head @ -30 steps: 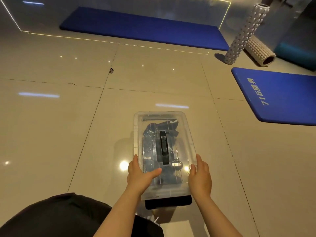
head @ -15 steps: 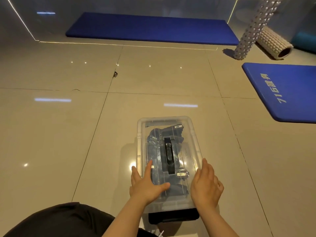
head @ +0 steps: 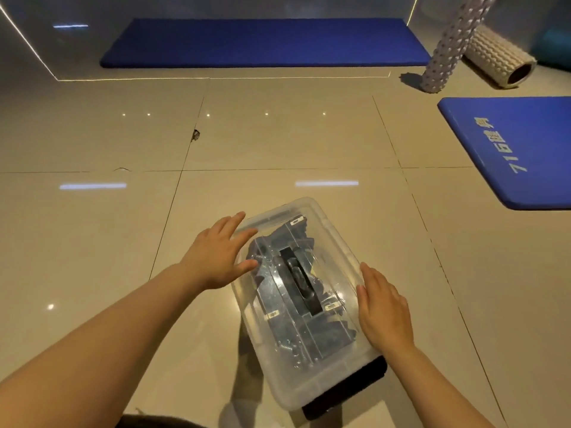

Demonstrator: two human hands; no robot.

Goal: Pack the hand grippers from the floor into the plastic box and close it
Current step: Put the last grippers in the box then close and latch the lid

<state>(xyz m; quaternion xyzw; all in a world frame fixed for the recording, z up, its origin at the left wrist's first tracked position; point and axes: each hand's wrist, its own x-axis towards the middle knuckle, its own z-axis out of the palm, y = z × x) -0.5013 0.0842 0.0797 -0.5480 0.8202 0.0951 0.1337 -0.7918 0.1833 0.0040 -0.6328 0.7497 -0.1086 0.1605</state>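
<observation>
Down on the glossy beige tiled floor (head: pixel 309 143), head view only: ceiling lights reflect as bright streaks and dots across the tiles, and dark grout lines cross between them. Near centre, the clear plastic box with its transparent lid (head: pixel 321 217) sits angled, far end swung left, lid on top. Through the lid, the dark hand grippers (head: pixel 279 242) lie packed inside, under a black handle (head: pixel 298 279) set in the lid. A black latch (head: pixel 349 387) shows at the near end. Left hand (head: pixel 217 257) lies flat, fingers straight and spread, on the box's far left edge, gripping nothing. Right hand (head: pixel 383 313) rests relaxed, fingers straight, against the box's right side. Far across the room, a long blue exercise mat (head: pixel 262 41) lies by the wall; a second blue mat with pale lettering (head: pixel 519 149) sits right. Two pale knobbly foam rollers (head: pixel 494 54) occupy the far right, one upright-leaning, one lying.
</observation>
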